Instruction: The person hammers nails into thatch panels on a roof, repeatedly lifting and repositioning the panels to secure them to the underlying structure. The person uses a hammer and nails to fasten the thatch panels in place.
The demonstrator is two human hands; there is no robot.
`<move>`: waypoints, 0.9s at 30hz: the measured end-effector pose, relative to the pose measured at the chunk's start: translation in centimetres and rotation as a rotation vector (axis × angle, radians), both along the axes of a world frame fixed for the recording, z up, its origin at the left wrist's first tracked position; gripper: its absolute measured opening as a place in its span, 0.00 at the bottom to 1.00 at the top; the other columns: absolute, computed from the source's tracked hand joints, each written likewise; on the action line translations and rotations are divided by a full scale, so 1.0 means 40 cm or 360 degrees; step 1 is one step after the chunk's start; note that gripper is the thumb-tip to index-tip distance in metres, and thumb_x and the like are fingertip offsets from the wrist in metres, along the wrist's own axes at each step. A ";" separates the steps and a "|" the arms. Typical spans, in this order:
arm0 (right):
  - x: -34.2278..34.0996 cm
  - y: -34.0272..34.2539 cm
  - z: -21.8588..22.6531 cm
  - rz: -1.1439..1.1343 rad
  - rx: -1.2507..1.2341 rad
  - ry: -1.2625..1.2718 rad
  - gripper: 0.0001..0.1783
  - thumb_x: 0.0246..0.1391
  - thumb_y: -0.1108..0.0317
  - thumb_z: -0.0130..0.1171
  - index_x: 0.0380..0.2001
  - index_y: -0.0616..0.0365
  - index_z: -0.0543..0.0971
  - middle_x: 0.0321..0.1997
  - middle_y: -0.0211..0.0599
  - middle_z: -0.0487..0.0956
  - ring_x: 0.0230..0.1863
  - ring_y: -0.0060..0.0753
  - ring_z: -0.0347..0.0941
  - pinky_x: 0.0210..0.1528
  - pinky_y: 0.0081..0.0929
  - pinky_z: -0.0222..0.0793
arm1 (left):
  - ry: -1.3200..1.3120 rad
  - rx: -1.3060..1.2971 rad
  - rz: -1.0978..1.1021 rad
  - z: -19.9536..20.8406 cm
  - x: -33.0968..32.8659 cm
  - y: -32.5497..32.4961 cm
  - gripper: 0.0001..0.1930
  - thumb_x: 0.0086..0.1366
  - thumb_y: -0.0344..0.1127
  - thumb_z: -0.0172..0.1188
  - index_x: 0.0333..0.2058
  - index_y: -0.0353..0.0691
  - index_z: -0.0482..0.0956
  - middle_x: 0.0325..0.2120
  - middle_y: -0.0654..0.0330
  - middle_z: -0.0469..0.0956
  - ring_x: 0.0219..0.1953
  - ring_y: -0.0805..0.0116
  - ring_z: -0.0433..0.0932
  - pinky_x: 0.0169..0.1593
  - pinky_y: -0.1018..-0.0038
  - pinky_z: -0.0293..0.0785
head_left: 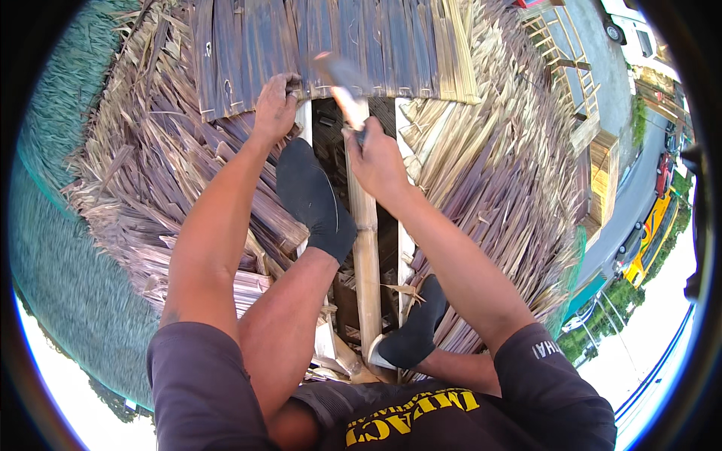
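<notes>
So, nearest to us is the dark shirt with yellow lettering, then two feet in dark socks: the right sock low down, the left sock further up. Between them runs a bamboo pole, pale tan with visible node rings, down the middle of a dark gap in the roof.

Past that we get the right hand, fingers wrapped tight around the dark lower end of a hand tool. It's hammer-like, with a pale orange-ish shaft, but the head is too motion-blurred for us to say exactly what kind. It's up over the pole, in front of the panel's lower edge.

The left hand has its fingers bent at that same edge, left of the gap; we can't tell if they're actually pinching it. The leaf panel lies across the top of the gap: long flat strips side by side, dark grey-brown with a bluish sheen, going straw-yellow at the right end, little pale stitches along the bottom. Shaggy, faded thatch flanks the gap.

Way out right we've got a road with a white truck and a yellow vehicle.
</notes>
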State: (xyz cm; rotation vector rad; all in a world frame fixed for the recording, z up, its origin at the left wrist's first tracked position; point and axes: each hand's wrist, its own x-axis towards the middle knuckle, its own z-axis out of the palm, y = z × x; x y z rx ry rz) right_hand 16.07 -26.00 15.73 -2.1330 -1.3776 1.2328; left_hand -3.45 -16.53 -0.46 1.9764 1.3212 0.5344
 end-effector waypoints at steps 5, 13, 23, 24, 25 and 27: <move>0.010 0.018 -0.014 0.0119 0.0022 -0.0100 0.19 0.64 0.58 0.57 0.39 0.68 0.71 0.29 0.63 0.81 0.33 0.70 0.78 0.37 0.57 0.73 | -0.0073 0.0055 0.0026 -0.013 0.007 -0.003 0.19 0.62 0.22 0.55 0.53 0.35 0.72 0.46 0.49 0.77 0.50 0.53 0.78 0.55 0.63 0.73; 0.067 0.001 0.004 0.0108 -0.0183 -0.0196 0.21 0.61 0.54 0.61 0.38 0.66 0.75 0.33 0.62 0.82 0.38 0.67 0.79 0.42 0.57 0.74 | 0.0084 -0.0256 0.0004 0.019 0.024 0.038 0.18 0.59 0.22 0.53 0.49 0.37 0.75 0.45 0.47 0.78 0.52 0.46 0.77 0.57 0.59 0.72; 0.496 -0.159 0.595 -0.0762 0.0111 0.0014 0.21 0.51 0.53 0.73 0.29 0.64 0.82 0.22 0.42 0.79 0.23 0.34 0.77 0.29 0.36 0.71 | -0.1139 -0.1133 -0.0914 0.771 0.615 -0.198 0.23 0.67 0.34 0.65 0.57 0.37 0.68 0.45 0.57 0.77 0.44 0.71 0.78 0.49 0.72 0.74; 0.524 -0.220 0.663 -0.0840 0.0130 0.0057 0.21 0.51 0.54 0.73 0.29 0.63 0.82 0.22 0.40 0.79 0.23 0.33 0.77 0.28 0.36 0.71 | -0.1070 -0.1185 -0.0881 0.854 0.659 -0.240 0.23 0.67 0.34 0.65 0.57 0.38 0.69 0.44 0.58 0.77 0.43 0.71 0.79 0.47 0.73 0.74; 0.552 -0.285 0.730 -0.0925 0.0150 0.0103 0.20 0.51 0.54 0.73 0.29 0.63 0.82 0.21 0.39 0.79 0.23 0.31 0.76 0.27 0.35 0.70 | -0.1071 -0.1202 -0.0894 0.931 0.701 -0.287 0.22 0.67 0.33 0.65 0.57 0.38 0.69 0.43 0.59 0.78 0.43 0.72 0.79 0.46 0.74 0.73; 0.605 -0.414 0.843 -0.0978 0.0220 0.0036 0.21 0.51 0.53 0.72 0.28 0.63 0.82 0.22 0.39 0.80 0.23 0.31 0.76 0.26 0.34 0.70 | -0.0992 -0.1184 -0.0860 1.057 0.775 -0.403 0.24 0.67 0.33 0.65 0.59 0.40 0.69 0.40 0.62 0.80 0.40 0.73 0.80 0.42 0.75 0.71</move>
